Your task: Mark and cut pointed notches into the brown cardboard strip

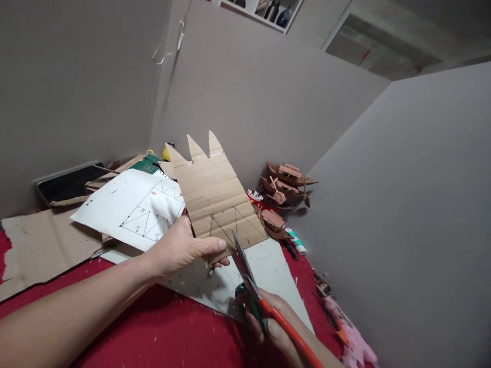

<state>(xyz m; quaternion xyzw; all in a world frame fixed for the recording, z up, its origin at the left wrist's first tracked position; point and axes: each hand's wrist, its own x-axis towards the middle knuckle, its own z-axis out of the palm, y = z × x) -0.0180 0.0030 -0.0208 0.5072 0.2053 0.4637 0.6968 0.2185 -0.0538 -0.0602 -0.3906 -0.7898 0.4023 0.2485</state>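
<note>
My left hand [192, 245] grips a piece of brown corrugated cardboard [210, 189] by its lower left edge, thumb on the front face. Three pointed teeth are cut along the cardboard's far end. Dark zigzag lines are drawn across its near end. In my right hand [274, 319] is a pair of scissors [249, 278] with one orange and one green handle. The blades reach the near edge of the cardboard, between the drawn lines; how far they are parted is hard to see.
Behind my left hand lies a white sheet with a drawn diagram [153, 217]. Flat cardboard [42, 245] is at the left on the red cloth [153, 327]. A white board [284, 271] lies below my hands. Several wooden model boats [287, 176] and a glue tube [296, 241] stand by the wall.
</note>
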